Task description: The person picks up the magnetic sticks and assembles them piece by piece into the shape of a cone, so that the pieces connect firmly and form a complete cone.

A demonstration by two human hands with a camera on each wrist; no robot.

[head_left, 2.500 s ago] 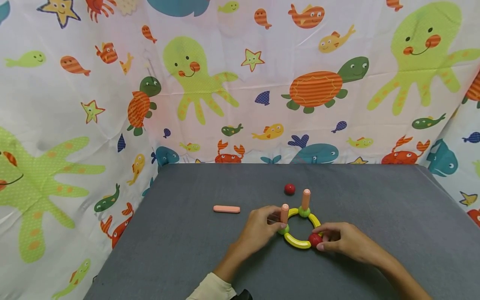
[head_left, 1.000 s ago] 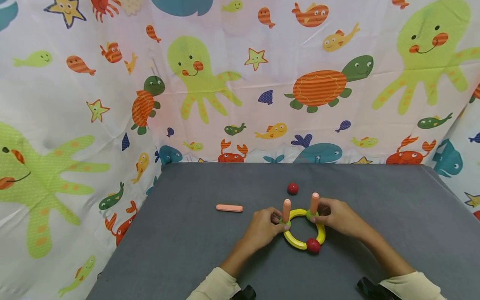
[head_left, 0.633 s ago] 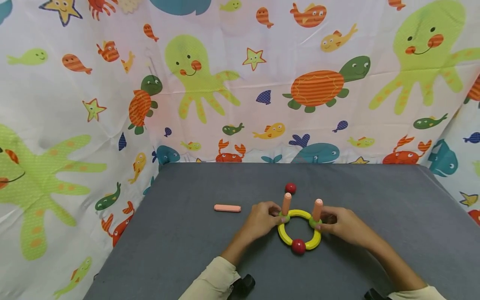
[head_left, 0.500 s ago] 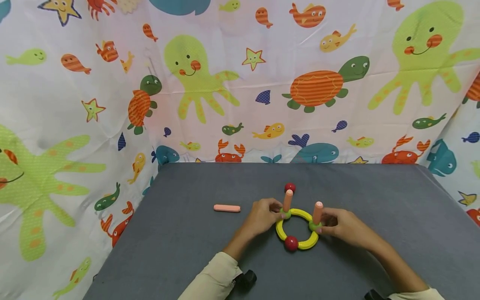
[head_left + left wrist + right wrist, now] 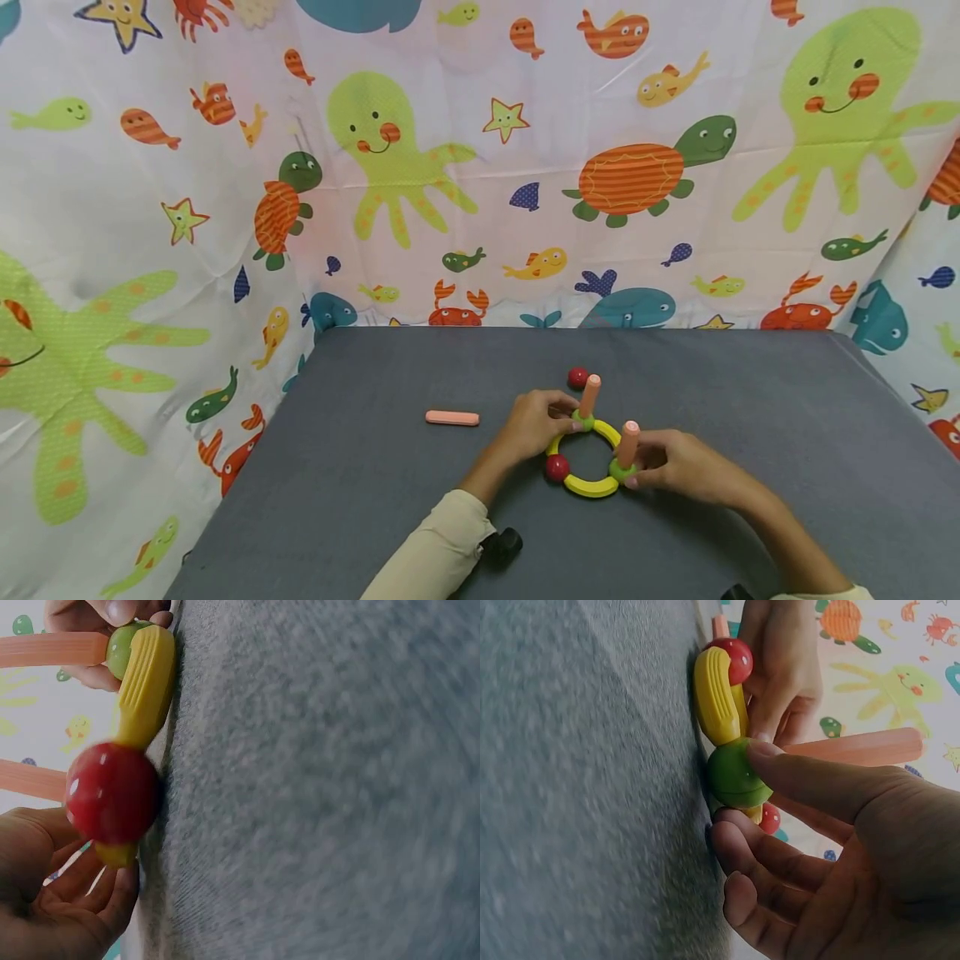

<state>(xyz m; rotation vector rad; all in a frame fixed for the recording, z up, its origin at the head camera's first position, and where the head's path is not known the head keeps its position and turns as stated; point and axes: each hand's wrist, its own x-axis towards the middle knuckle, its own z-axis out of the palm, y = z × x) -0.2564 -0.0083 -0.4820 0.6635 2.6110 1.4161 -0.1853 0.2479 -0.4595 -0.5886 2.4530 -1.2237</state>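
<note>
A toy ring of yellow curved pieces [image 5: 590,487] lies on the grey table, joined by two green balls and a red ball [image 5: 557,468]. My left hand [image 5: 538,423] pinches the far green ball [image 5: 582,420], from which a peach stick [image 5: 590,396] stands up. At the ring's right, my right hand [image 5: 678,467] grips the other green ball [image 5: 739,774] between thumb and fingers; a second peach stick [image 5: 628,444] rises from it. In the left wrist view the red ball [image 5: 112,793] hides the left fingertips' hold.
A loose red ball [image 5: 577,378] sits just behind the ring. Left of the left hand, a loose peach stick [image 5: 452,417] lies flat. A curtain [image 5: 525,242] printed with sea animals hangs behind the grey cloth-covered table [image 5: 360,500].
The ring has turned clockwise seen from above, its attached red ball passing from right front to left. My right hand went from that red ball to the green ball; the left kept its hold.
</note>
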